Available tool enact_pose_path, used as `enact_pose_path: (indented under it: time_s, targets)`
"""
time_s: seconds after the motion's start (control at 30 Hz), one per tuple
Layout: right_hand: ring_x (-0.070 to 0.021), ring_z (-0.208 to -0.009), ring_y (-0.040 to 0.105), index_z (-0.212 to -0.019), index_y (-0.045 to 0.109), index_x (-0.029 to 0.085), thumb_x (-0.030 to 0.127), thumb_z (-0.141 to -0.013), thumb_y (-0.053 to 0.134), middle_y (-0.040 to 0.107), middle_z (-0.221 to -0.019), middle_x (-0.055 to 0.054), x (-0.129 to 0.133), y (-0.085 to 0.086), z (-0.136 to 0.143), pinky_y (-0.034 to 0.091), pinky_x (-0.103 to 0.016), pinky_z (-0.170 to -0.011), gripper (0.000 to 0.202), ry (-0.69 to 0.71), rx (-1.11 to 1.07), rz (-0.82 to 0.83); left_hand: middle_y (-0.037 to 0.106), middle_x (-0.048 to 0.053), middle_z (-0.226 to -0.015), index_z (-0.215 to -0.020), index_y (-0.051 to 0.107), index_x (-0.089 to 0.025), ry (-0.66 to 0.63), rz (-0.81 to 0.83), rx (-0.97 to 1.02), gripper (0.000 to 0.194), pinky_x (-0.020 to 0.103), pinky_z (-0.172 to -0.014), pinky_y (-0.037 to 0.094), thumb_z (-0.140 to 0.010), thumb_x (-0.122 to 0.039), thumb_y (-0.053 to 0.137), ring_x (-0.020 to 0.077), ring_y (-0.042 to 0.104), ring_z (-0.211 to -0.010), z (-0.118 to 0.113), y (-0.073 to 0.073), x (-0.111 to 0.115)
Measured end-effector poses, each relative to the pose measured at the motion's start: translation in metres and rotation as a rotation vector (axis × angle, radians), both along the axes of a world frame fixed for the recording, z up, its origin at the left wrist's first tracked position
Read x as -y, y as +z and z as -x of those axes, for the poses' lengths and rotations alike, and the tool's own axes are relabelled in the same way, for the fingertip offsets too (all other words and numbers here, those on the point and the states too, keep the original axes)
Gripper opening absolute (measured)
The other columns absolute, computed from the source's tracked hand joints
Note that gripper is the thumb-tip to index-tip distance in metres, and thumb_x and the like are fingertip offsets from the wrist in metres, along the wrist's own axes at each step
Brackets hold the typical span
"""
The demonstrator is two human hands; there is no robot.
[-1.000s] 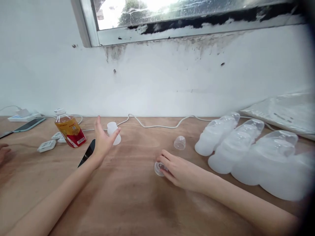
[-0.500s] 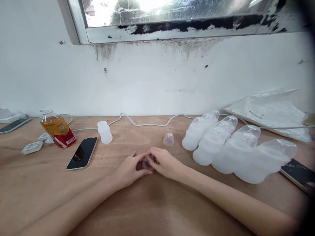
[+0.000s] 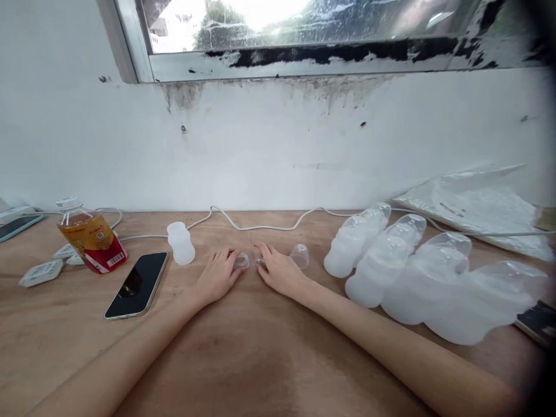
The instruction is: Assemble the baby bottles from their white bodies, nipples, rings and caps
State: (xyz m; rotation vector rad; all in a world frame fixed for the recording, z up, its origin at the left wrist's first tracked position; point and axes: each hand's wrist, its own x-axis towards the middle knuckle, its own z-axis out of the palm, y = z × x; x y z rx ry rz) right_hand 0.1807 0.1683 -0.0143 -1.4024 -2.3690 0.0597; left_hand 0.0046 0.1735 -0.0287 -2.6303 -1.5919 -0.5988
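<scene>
My left hand (image 3: 218,272) rests low over the wood with its fingers curled round one side of a clear ring (image 3: 243,260), which looks like a bottle collar. A short gap away, my right hand (image 3: 280,270) has its fingers bent over a small clear piece (image 3: 259,264), mostly hidden under the fingertips; its kind is unclear. Just behind the right hand stands a clear dome cap (image 3: 300,255). A frosted white bottle body (image 3: 181,243), open-topped and waisted, stands upright beyond my left hand.
Several frosted baby bottles (image 3: 402,281) with clear caps stand in rows on the right. A plastic bag (image 3: 473,208) lies behind them. On the left are a phone (image 3: 138,285) and a drink bottle (image 3: 93,240). A white cable (image 3: 269,228) runs along the wall.
My hands, earlier together around a clear piece, have moved apart and slightly farther from me. The ring now shows at the left hand, a small clear piece at the right.
</scene>
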Motion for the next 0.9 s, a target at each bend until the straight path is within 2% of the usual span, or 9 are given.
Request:
enact_pose_path:
  time_s: [0.17,0.3,0.47,0.67,0.8,0.9]
  targets:
    - [-0.0217,-0.094,0.057,-0.123,0.033,0.018,0.023,-0.086,0.036,0.055,-0.113,-0.01,-0.007,-0.01,0.002,0.044,-0.029,-0.067,0.038,-0.033,0.003,0.011,0.05,0.013,-0.118,-0.123,0.037,-0.012,0.035,-0.005,-0.006,0.04,0.041,-0.09,0.037,-0.086,-0.027,0.041,0.0259,0.045,-0.107,0.002,-0.008,-0.003]
    - [-0.0199,-0.091,0.059,-0.121,0.035,0.02,0.024,-0.087,0.037,0.057,-0.112,-0.006,-0.008,-0.008,0.002,0.043,-0.027,-0.067,0.034,-0.044,0.003,0.013,0.052,0.011,-0.116,-0.119,0.041,-0.014,0.031,-0.012,-0.001,0.036,0.038,-0.089,0.039,-0.086,-0.026,0.041,0.0238,0.047,-0.105,0.001,-0.007,-0.004]
    - [-0.0202,-0.089,0.06,-0.122,0.035,0.022,0.025,-0.087,0.039,0.058,-0.113,-0.005,-0.007,-0.007,0.002,0.044,-0.028,-0.066,0.035,-0.052,0.022,-0.016,0.053,0.012,-0.113,-0.119,0.041,-0.012,0.037,-0.047,0.019,0.037,0.038,-0.088,0.039,-0.084,-0.023,0.042,0.0243,0.049,-0.104,0.001,-0.006,-0.001]
    - [-0.0189,-0.094,0.058,-0.121,0.037,0.021,0.027,-0.087,0.041,0.058,-0.113,-0.005,-0.005,-0.004,0.004,0.044,-0.027,-0.072,0.035,-0.062,0.066,-0.029,0.054,0.012,-0.112,-0.118,0.042,-0.014,0.014,-0.07,0.044,0.036,0.038,-0.088,0.04,-0.083,-0.022,0.043,0.0236,0.05,-0.103,0.002,-0.006,0.0]
    - [-0.0186,-0.091,0.059,-0.123,0.036,0.021,0.028,-0.085,0.045,0.056,-0.112,-0.007,0.004,0.007,0.01,0.045,-0.026,-0.07,0.04,-0.086,0.113,-0.042,0.053,0.012,-0.113,-0.117,0.042,-0.014,0.0,-0.1,0.062,0.035,0.038,-0.089,0.041,-0.083,-0.022,0.043,0.0231,0.051,-0.104,0.003,-0.009,0.0]
    - [-0.0205,-0.087,0.059,-0.127,0.031,0.019,0.03,-0.083,0.047,0.047,-0.119,-0.012,0.024,0.031,0.003,0.046,-0.029,-0.064,0.049,-0.142,0.138,-0.092,0.045,0.015,-0.12,-0.122,0.035,-0.012,0.001,-0.155,0.09,0.041,0.04,-0.091,0.04,-0.083,-0.025,0.042,0.0242,0.046,-0.111,0.004,-0.008,0.001]
